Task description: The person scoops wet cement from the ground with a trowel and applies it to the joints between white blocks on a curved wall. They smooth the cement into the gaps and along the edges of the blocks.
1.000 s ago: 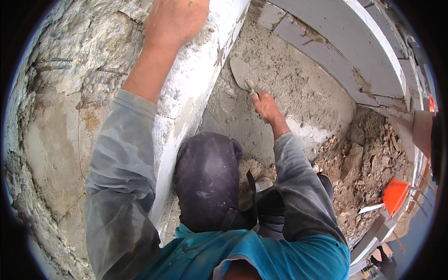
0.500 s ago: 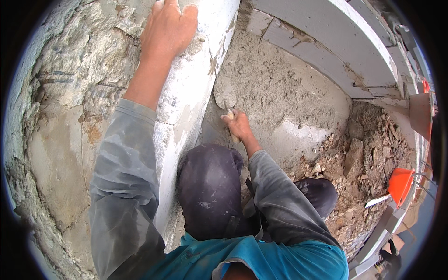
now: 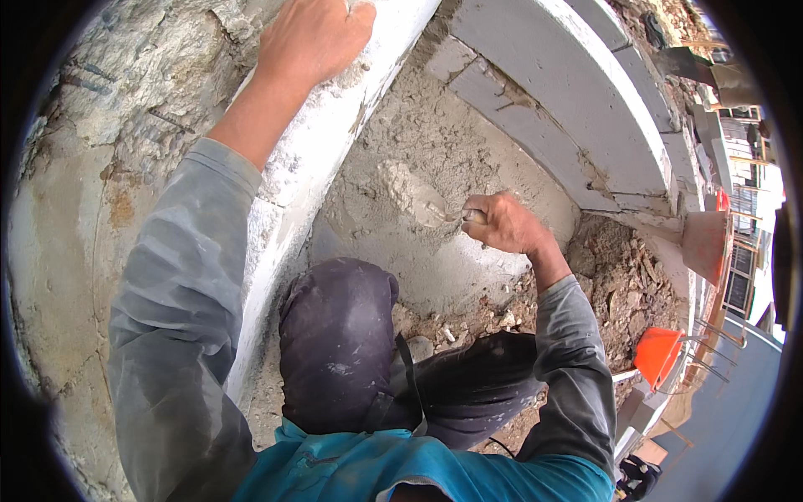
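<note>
The trowel (image 3: 431, 206) lies low over the wet mortar (image 3: 389, 125), near the middle of my view, with grey stuff smeared on its blade. The blade points left and a bit up. The person's right hand (image 3: 508, 224) is curled tight around its handle.

The mortar has a white wall (image 3: 301, 171) on its left and a grey block wall (image 3: 569, 100) on its right. They come close together at the top, so it gets tight there. The most room for moving is above the blade, and a thinner strip runs between the right hand and the grey block wall. Rubble (image 3: 623, 272) edges the mortar at the lower right, and a bent knee (image 3: 339, 314) blocks the lower left, right by the white wall.

Half a second ago I saw the trowel close to the white wall, with its blade pointing up. Now it is farther right, and the right hand went with it. The left hand (image 3: 316, 42) is still on top of the white wall, fingers bent; the picture cuts off their tips, so I can't tell if it holds anything.

I count one trowel, two hands, and two buckets: a bright orange bucket (image 3: 658, 356) and a faded reddish bucket (image 3: 705, 244) above it.
</note>
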Motion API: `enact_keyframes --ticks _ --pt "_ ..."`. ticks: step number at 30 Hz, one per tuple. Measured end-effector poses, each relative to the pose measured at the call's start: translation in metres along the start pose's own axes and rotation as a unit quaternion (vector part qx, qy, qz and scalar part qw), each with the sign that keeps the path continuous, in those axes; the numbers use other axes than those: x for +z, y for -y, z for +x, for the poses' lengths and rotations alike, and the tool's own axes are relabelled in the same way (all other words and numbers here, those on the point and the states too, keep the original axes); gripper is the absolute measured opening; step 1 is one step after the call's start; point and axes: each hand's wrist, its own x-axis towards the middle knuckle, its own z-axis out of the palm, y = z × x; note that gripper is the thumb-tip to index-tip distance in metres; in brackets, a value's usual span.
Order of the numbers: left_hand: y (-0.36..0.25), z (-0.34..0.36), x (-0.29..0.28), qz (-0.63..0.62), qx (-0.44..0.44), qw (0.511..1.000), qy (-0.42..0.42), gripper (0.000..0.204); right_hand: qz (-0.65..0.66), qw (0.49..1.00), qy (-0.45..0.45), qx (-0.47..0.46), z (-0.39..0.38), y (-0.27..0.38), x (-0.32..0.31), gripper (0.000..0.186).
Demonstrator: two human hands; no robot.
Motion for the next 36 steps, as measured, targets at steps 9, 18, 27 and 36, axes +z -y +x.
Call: enact_keyframes --ticks 9,18,27,36 --pt "-0.01 0.007 -0.002 0.026 -0.036 0.998 0.036 0.054 0.301 0.925 -0.141 0.182 0.008 -0.103 -0.071 0.019" --pt "-0.01 0.004 -0.001 0.042 -0.048 0.997 0.032 0.051 0.058 0.942 -0.265 0.196 0.011 -0.12 -0.04 0.044" --pt "-0.017 -0.006 -0.015 0.014 -0.04 0.998 0.037 0.048 -0.25 0.86 -0.302 0.327 0.008 -0.167 -0.073 0.038" --pt "-0.001 0.004 0.008 0.02 -0.023 0.999 0.01 0.055 -0.306 0.851 -0.349 0.244 0.059 -0.117 -0.095 0.035"
